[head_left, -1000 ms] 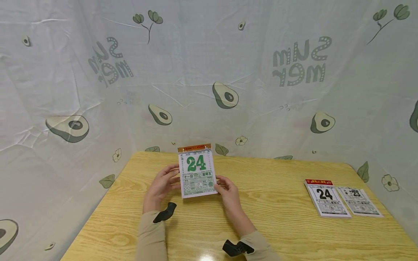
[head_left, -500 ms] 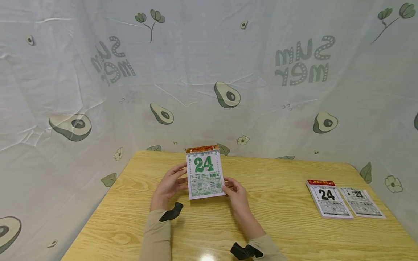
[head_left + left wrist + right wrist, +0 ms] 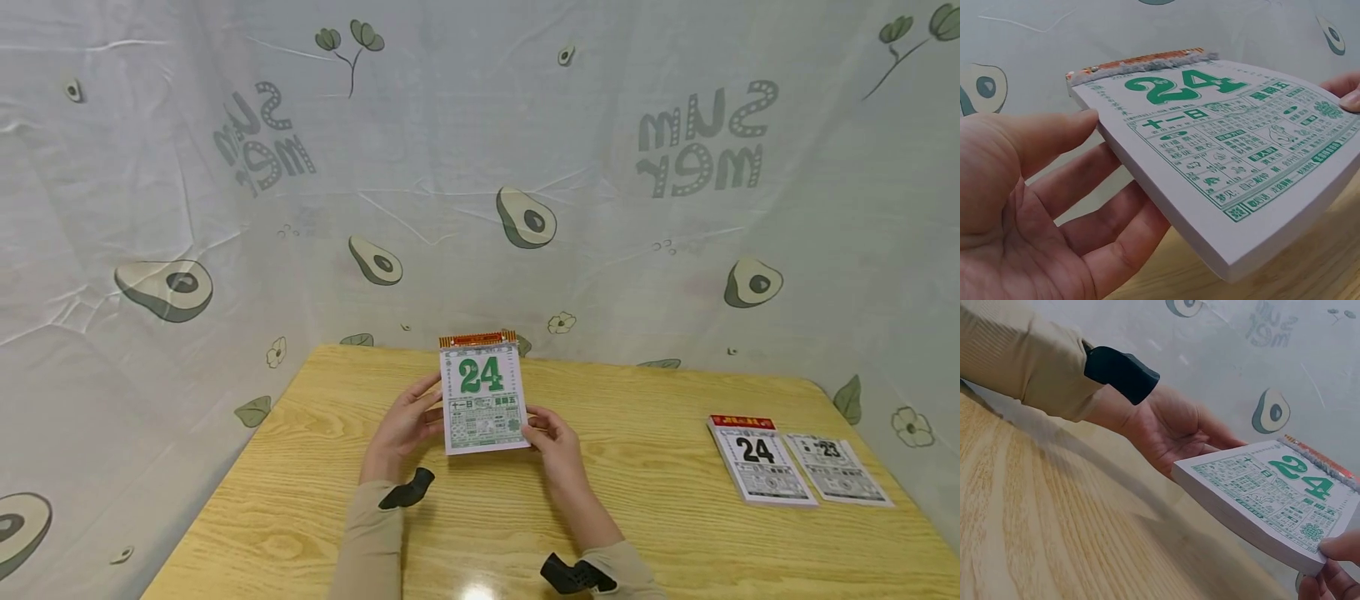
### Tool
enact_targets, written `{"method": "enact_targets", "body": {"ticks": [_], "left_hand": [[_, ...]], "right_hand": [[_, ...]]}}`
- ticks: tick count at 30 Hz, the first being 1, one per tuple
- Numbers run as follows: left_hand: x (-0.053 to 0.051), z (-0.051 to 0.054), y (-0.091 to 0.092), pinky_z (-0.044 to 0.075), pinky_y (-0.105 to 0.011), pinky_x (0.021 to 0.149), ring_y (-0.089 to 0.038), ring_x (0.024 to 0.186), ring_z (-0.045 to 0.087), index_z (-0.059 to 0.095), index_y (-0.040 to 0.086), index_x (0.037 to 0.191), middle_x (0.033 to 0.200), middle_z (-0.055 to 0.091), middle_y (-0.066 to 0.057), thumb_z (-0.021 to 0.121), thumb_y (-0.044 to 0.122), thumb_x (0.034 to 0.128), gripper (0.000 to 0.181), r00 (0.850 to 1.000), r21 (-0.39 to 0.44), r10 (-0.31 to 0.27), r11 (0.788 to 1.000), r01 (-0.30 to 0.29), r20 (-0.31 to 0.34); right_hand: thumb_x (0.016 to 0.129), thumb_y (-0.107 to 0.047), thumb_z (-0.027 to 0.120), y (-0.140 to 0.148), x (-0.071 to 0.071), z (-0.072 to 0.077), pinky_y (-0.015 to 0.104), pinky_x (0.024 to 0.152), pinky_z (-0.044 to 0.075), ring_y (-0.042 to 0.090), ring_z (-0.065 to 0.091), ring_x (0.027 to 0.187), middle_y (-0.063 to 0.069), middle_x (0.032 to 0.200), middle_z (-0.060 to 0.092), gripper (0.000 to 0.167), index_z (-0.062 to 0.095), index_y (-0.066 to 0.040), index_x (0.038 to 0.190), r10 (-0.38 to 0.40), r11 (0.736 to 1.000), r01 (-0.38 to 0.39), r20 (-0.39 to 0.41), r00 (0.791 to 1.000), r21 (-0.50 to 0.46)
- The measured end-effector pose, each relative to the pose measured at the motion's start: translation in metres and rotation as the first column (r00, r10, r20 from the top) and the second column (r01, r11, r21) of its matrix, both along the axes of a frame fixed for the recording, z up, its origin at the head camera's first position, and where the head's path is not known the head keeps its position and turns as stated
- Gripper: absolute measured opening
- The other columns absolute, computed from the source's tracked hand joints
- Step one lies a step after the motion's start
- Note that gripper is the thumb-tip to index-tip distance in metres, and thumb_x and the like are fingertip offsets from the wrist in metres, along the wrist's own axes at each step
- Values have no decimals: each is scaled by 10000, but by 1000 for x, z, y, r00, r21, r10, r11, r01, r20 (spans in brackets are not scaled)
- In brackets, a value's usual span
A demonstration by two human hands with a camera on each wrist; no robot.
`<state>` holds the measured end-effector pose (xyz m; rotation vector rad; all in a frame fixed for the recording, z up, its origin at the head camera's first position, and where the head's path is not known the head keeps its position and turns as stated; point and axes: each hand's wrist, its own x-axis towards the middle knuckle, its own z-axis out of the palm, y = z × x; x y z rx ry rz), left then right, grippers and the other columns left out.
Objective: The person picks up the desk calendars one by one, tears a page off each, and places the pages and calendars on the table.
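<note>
A thick tear-off calendar point(image 3: 486, 408) with a green 24 and a torn paper strip below its orange-and-gold header is held up above the table, tilted toward me. My left hand point(image 3: 407, 425) supports its left side; in the left wrist view the thumb point(image 3: 1063, 134) meets the edge while the fingers point(image 3: 1119, 247) reach behind the pad. At the lower right corner, my right hand point(image 3: 557, 446) pinches the pad, its thumb point(image 3: 1342, 545) on the front page and its fingers underneath. The fingertips behind the calendar are hidden.
On the right of the wooden table point(image 3: 637, 517) lies another calendar pad point(image 3: 761, 462) with a red header and a black 24. Beside it is a loose sheet point(image 3: 836, 468) marked 23. A printed curtain point(image 3: 450, 125) hangs behind the table.
Both hands have carried the green calendar a little to the right, keeping their hold on it. The pad has turned slightly straighter. The head view has shifted a bit.
</note>
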<state>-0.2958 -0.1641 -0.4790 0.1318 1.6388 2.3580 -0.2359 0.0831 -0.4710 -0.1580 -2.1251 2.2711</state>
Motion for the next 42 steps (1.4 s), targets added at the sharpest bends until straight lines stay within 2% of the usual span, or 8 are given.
{"method": "enact_targets", "body": {"ticks": [8,21,27,31,34,38,42], "left_hand": [[0,-2,12,570,-339,736,-179,880,700,417,185,1478,1034,719,10,497,154,1017,470,1000,107,16,994,-17,15],[0,0,27,569,-337,741,-174,873,708,362,181,1482,1062,707,4,439,139,1038,453,1000,170,10,985,-11,3],[0,-3,32,578,-331,722,-159,869,720,355,155,1484,1033,726,20,447,133,1036,458,997,171,-1,985,13,-72],[-1,-8,34,579,-331,729,-159,897,720,395,153,1463,1065,725,13,453,129,1035,433,985,194,-26,979,60,-172],[-1,-9,35,579,-328,723,-157,902,720,423,167,1445,1073,723,15,451,127,1035,413,980,195,-20,979,60,-198],[1,-6,39,581,-328,696,-150,866,723,368,142,1479,1024,732,38,431,118,1041,443,991,170,16,986,6,-130],[1,-4,44,581,-317,678,-149,835,726,378,130,1468,1000,741,34,442,116,1035,437,996,160,42,987,-30,-75]], "right_hand": [[926,-41,619,9,-3,3,260,712,481,99,549,847,26,1011,604,364,578,2,1285,16,1000,-16,-2,1000,12],[937,-55,613,26,-8,9,290,729,487,103,547,859,18,1012,598,368,571,8,1297,52,998,-52,10,999,46],[941,-64,613,32,-7,13,285,738,489,98,544,886,32,1043,592,381,561,4,1312,68,996,-69,15,998,64],[938,-65,615,38,-8,16,288,744,492,102,535,895,41,1049,578,393,556,3,1320,85,990,-87,17,996,112],[945,-81,607,41,-9,17,291,773,498,113,531,917,79,1096,573,396,550,-6,1330,112,981,-112,13,994,156],[954,-93,593,44,-11,17,276,817,512,134,535,965,152,1208,564,405,541,-23,1349,131,972,-130,8,991,198],[964,-109,579,44,-11,19,216,822,494,214,546,1079,183,1304,536,435,501,-28,1384,110,970,-106,-5,994,220]]}}
